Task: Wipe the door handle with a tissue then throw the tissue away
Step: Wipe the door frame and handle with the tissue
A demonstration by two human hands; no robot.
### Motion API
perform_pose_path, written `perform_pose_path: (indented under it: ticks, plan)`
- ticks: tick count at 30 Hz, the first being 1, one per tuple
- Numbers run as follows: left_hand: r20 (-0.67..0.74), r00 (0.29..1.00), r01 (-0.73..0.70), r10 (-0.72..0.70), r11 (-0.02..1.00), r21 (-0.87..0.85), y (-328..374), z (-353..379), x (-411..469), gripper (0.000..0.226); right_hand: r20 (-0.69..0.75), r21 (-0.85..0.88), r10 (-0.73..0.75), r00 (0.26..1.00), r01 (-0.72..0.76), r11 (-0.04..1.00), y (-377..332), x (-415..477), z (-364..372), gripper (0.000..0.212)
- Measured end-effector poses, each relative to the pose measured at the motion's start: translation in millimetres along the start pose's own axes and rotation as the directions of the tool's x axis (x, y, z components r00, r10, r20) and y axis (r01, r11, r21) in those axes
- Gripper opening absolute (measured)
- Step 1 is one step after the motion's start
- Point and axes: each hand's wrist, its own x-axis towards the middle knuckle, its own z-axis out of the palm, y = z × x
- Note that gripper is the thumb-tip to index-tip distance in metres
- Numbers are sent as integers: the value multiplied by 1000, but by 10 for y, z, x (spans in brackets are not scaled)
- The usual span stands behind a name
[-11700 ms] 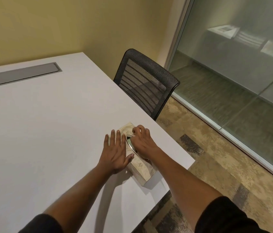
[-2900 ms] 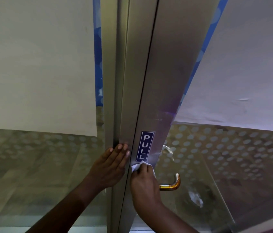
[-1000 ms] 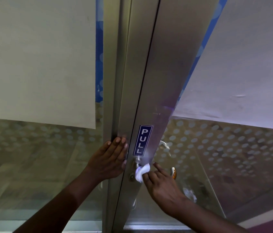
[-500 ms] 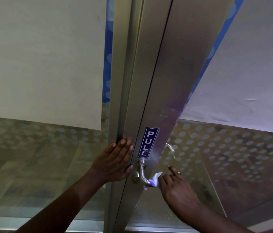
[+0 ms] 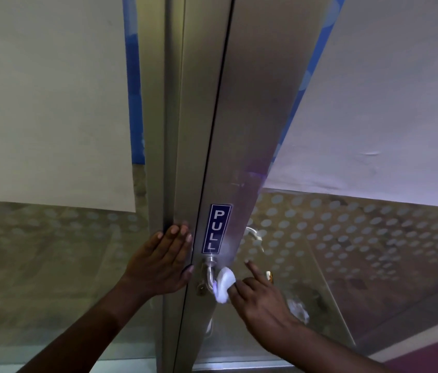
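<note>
From the head camera, the left hand [image 5: 162,265] lies flat and open on the brushed-metal door frame [image 5: 177,130], fingers spread upward and gripping nothing. It looks placed there to brace the door, so that rubbing does not swing it.

The right hand [image 5: 259,300] pinches a crumpled white tissue [image 5: 223,285] between thumb and bent fingers, with the index finger sticking out straight. The tissue is pressed against the curved neck of the silver lever door handle [image 5: 209,275], just below the blue PULL sticker [image 5: 218,228]. The wad is bunched small, probably so it wraps the narrow bar and reaches its bend.

The far end of the handle is hidden behind the right hand. The wiping appears to be in progress, and no bin is in view for the throwing-away step.
</note>
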Motion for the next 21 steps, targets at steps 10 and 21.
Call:
perform_pose_path:
  ticks: [10, 21]
  plan:
    - [-5, 1000, 2, -2, 1000, -1, -5, 1, 7, 75, -66, 75, -214, 975, 218, 973, 678, -388, 89, 44]
    - [9, 1000, 1, -1, 1000, 6, 3, -6, 8, 74, -53, 181, 396, 917, -381, 907, 476, -350, 24, 39]
